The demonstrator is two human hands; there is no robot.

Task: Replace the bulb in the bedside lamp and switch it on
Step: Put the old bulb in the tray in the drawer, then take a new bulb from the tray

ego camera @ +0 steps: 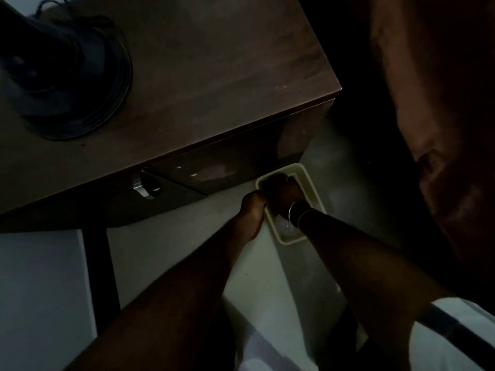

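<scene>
The room is very dark. The lamp's dark base [40, 62] stands on the back left of the wooden bedside table [214, 62], with its cord coiled around it [112, 103]. A pale rectangular tray [313, 188] sits on the floor by the table's front right corner. My left hand [250, 210] curls over the tray's left rim. My right hand [284, 191], a band on its wrist, is down inside the tray with its fingers hidden. A pale round shape, perhaps a bulb [285, 227], lies in the tray's near end.
A metal drawer knob [144, 187] sticks out of the table's front. A dark table leg [99, 263] runs down beside a white surface [40, 290] at the lower left. A large brownish mass [442, 103] fills the right side. The floor [166, 250] is pale.
</scene>
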